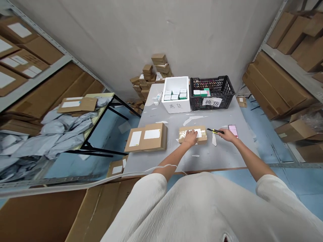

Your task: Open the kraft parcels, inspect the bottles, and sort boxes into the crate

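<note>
A small taped cardboard box (203, 135) with a white label lies on the grey table. My left hand (191, 137) rests on top of it, fingers spread and pressed on the label area. In my right hand (226, 134) is a black and yellow utility knife (215, 131), its tip pointing left at the right end of the box, close to its edge. Whether the blade touches the box I cannot tell. Just right of the box lies a torn white paper strip (214, 139). A phone (233, 130) with its screen lit lies beside my right hand.
Flat cardboard boxes with labels (164, 143) are stacked on the left of the table (156, 164). Behind stand a white foam box (176, 107) and a black crate (228, 101), both holding small green-and-white boxes. A white cable (141, 173) crosses the front left. Shelves with cartons flank both sides.
</note>
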`<state>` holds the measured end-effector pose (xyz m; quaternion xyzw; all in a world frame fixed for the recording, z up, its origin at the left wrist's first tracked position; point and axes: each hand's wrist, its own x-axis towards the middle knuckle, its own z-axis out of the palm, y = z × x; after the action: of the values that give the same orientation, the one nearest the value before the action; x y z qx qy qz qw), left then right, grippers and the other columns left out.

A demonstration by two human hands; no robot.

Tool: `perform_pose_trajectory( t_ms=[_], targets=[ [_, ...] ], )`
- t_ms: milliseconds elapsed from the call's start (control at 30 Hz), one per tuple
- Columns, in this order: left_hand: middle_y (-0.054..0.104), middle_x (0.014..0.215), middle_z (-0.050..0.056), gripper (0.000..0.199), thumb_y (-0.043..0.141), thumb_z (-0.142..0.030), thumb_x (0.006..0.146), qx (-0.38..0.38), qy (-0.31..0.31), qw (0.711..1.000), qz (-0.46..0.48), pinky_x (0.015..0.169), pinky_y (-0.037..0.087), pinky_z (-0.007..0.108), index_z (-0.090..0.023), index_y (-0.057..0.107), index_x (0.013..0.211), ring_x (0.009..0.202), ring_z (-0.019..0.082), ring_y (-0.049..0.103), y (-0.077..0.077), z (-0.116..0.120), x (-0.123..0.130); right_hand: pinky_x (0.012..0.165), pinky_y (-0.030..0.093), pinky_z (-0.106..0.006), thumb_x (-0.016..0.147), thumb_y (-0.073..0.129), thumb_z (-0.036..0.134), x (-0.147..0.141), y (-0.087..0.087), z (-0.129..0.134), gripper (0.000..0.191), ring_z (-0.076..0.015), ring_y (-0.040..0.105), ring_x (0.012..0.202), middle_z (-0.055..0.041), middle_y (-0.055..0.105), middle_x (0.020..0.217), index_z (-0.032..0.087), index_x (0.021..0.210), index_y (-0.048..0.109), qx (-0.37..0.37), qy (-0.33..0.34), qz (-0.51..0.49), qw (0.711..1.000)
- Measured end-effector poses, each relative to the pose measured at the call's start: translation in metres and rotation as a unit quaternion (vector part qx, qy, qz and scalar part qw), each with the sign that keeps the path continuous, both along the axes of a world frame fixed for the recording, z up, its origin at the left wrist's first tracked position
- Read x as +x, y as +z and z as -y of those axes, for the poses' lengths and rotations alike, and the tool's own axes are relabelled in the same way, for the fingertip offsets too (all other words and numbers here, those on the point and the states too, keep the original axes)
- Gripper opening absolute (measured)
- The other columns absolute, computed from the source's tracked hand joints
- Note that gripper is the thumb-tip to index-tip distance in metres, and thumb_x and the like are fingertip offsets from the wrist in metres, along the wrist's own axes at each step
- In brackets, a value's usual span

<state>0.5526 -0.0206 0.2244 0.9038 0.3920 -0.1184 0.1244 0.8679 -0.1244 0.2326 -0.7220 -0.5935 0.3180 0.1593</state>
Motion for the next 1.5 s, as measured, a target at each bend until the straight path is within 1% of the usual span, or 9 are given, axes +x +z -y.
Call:
perform_pose_trajectory(
  t_ms=[133,300,467,633,833,1000,1133,1300,1500],
  targets=[
    [0.059,0.142,0.015,0.056,0.076,-0.036,0.094,0.002,-0.009,1.0,0.003,0.129,0.026,0.055,-0.027,0.05,0.143,0.134,0.033,0.059,-0.004,0.001,-0.015,0.07,0.044,-0.028,0.101,0.057,0.044,-0.005,-0.003,-0.003,0.033,-0.0221,0.067,0.082,-0.0049,0.08,0.095,0.023,0.112,0.079,0.001,0.026,-0.01,1.0],
    [0.059,0.143,0.014,0.061,0.08,-0.037,0.091,-0.011,-0.021,1.0,0.009,0.129,0.027,0.055,-0.029,0.049,0.144,0.136,0.035,0.058,-0.001,0.003,-0.032,0.07,0.042,-0.028,0.102,0.058,0.044,-0.018,-0.005,-0.008,0.031,-0.0222,0.066,0.083,-0.005,0.08,0.097,0.026,0.114,0.08,-0.01,0.072,0.038,0.997],
    [0.059,0.143,0.014,0.062,0.083,-0.036,0.09,-0.007,-0.009,1.0,-0.012,0.13,0.026,0.051,-0.028,0.051,0.142,0.136,0.033,0.06,0.002,0.005,-0.03,0.07,0.04,-0.029,0.104,0.054,0.04,-0.03,-0.003,-0.022,0.032,-0.0236,0.068,0.088,-0.0061,0.08,0.103,0.029,0.12,0.079,-0.042,0.12,0.094,0.987],
    [0.058,0.143,0.014,0.061,0.084,-0.035,0.09,-0.009,-0.005,1.0,-0.011,0.131,0.025,0.049,-0.026,0.053,0.141,0.134,0.031,0.06,0.002,0.006,-0.029,0.075,0.044,-0.029,0.105,0.053,0.038,-0.038,-0.001,-0.035,0.034,-0.0248,0.07,0.095,-0.0073,0.081,0.112,0.029,0.124,0.079,-0.051,0.149,0.126,0.979],
    [0.06,0.139,0.013,0.058,0.084,-0.037,0.09,-0.018,0.003,1.0,-0.003,0.129,0.028,0.049,-0.026,0.056,0.139,0.129,0.032,0.063,0.004,0.006,-0.029,0.071,0.047,-0.027,0.099,0.064,0.059,-0.039,0.005,-0.029,0.038,-0.0202,0.067,0.079,-0.0045,0.078,0.09,0.025,0.105,0.08,-0.098,0.115,0.001,0.989],
    [0.06,0.14,0.013,0.058,0.086,-0.036,0.089,-0.011,0.006,1.0,0.002,0.128,0.031,0.048,-0.027,0.057,0.138,0.128,0.033,0.063,0.006,0.006,-0.028,0.063,0.049,-0.026,0.089,0.07,0.074,-0.034,0.004,-0.007,0.052,-0.0172,0.065,0.069,-0.0031,0.074,0.077,0.022,0.089,0.076,-0.167,0.08,-0.137,0.973],
    [0.06,0.139,0.013,0.058,0.086,-0.036,0.088,-0.008,0.007,1.0,0.003,0.126,0.033,0.046,-0.027,0.057,0.137,0.128,0.032,0.063,0.007,0.004,-0.026,0.066,0.054,-0.027,0.085,0.073,0.073,-0.04,0.003,0.015,0.052,-0.0194,0.07,0.075,-0.0033,0.075,0.079,0.022,0.09,0.076,-0.182,0.077,-0.192,0.961],
    [0.058,0.143,0.014,0.061,0.084,-0.036,0.089,-0.023,0.01,0.999,0.03,0.12,0.04,0.044,-0.026,0.055,0.142,0.132,0.035,0.062,0.004,0.002,-0.03,0.065,0.054,-0.028,0.088,0.071,0.073,-0.042,0.006,0.026,0.051,-0.0217,0.073,0.078,-0.0061,0.078,0.082,0.022,0.088,0.072,-0.178,0.036,-0.197,0.964],
    [0.044,0.166,0.016,0.096,0.081,-0.042,0.089,-0.023,0.036,0.997,0.065,0.121,0.038,0.046,-0.031,0.029,0.168,0.141,0.038,0.058,0.007,0.001,-0.03,0.063,0.053,-0.025,0.091,0.073,0.065,-0.033,0.003,0.025,0.043,-0.0175,0.074,0.072,-0.0062,0.081,0.093,0.022,0.095,0.067,-0.159,-0.014,-0.217,0.963]
  ],
)
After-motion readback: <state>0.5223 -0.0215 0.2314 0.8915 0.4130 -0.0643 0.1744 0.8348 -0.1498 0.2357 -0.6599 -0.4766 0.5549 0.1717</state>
